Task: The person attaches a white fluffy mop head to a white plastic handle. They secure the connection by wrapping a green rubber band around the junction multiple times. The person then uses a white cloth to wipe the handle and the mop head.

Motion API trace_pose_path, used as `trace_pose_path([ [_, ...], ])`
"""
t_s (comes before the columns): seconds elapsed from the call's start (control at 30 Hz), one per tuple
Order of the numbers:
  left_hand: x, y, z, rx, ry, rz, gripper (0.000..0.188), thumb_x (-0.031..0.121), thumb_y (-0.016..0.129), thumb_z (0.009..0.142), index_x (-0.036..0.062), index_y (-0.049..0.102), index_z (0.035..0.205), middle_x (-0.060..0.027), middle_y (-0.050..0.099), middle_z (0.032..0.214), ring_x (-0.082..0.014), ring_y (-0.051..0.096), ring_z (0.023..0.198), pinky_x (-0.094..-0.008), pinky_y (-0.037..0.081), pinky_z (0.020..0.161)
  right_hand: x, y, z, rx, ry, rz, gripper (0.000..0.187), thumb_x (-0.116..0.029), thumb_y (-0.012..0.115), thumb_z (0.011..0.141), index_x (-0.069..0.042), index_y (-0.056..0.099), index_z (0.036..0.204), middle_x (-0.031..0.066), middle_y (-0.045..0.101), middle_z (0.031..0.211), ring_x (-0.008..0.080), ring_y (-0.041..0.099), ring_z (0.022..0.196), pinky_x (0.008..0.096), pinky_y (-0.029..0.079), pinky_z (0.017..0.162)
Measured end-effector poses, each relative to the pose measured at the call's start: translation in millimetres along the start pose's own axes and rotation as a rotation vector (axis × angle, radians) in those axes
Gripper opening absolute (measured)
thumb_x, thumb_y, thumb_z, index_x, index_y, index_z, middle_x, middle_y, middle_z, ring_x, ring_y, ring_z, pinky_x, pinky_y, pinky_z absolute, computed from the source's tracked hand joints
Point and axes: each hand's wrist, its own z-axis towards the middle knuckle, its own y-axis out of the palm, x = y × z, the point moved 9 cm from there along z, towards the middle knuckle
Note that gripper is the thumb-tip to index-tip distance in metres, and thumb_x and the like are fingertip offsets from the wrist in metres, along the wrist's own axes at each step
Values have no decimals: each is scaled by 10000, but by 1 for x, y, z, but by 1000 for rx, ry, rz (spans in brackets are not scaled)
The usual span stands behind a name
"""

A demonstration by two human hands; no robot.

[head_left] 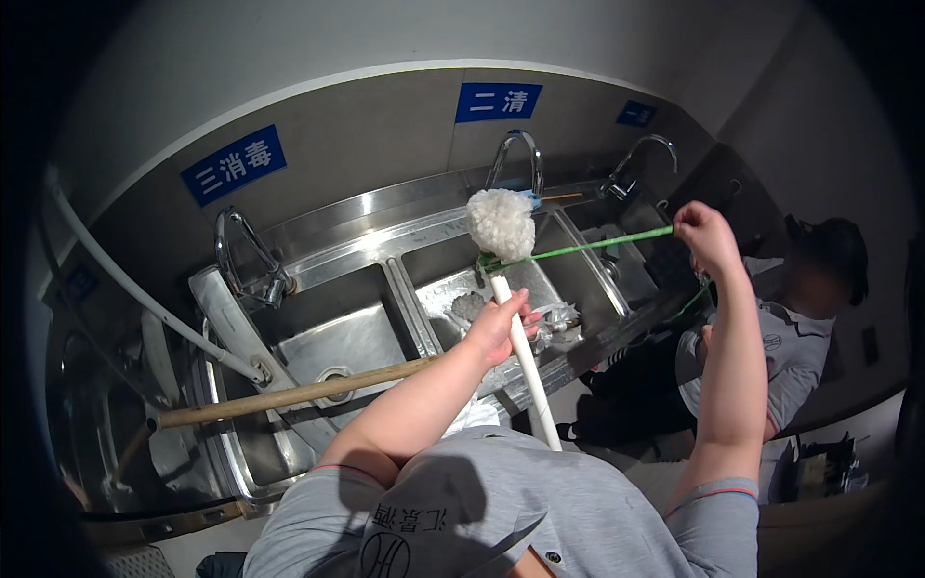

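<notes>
My left hand [499,328] is closed round a white pole [528,371] that slants up from my waist. A fluffy white ball-shaped bundle [501,223] sits at the pole's upper end, above the sink. Green strap [597,243] runs taut from the base of the bundle to the right. Its far end is pinched in the fingers of my raised right hand [708,239], with more green strap hanging below. Whether the strap is knotted round the pole cannot be made out.
Steel sinks [400,289] line the wall, with curved taps [515,154] behind. A wooden pole [299,393] lies across the left basin, and a white pole [154,279] leans there. Crumpled plastic [559,323] lies in the middle basin. A person in grey [785,352] is close on the right.
</notes>
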Motion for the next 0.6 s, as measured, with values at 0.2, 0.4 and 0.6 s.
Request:
trace_pose_path([
  [0.2, 21, -29, 16, 48, 224, 150, 230, 161, 615, 797, 83, 451, 937, -10, 468, 771, -133, 462, 694, -255, 401, 674, 8, -11, -25, 157, 80, 353, 31, -7, 551, 789, -10, 555, 819, 5, 552, 697, 63, 507, 657, 180, 392, 580],
  [0.4, 29, -43, 13, 101, 124, 467, 294, 49, 540, 790, 51, 401, 1049, -54, 495, 899, -164, 512, 794, -310, 431, 718, 2, -42, -27, 364, -54, 475, 77, -32, 536, 827, -6, 558, 897, 45, 571, 774, 71, 486, 527, 194, 385, 456],
  [0.6, 20, -50, 25, -54, 162, 57, 331, 52, 533, 790, 50, 384, 1086, -78, 474, 913, -182, 493, 780, -341, 433, 717, 1, -59, -18, 467, -118, 557, 99, -35, 560, 821, -5, 572, 915, 24, 568, 809, 90, 531, 763, 195, 421, 707],
])
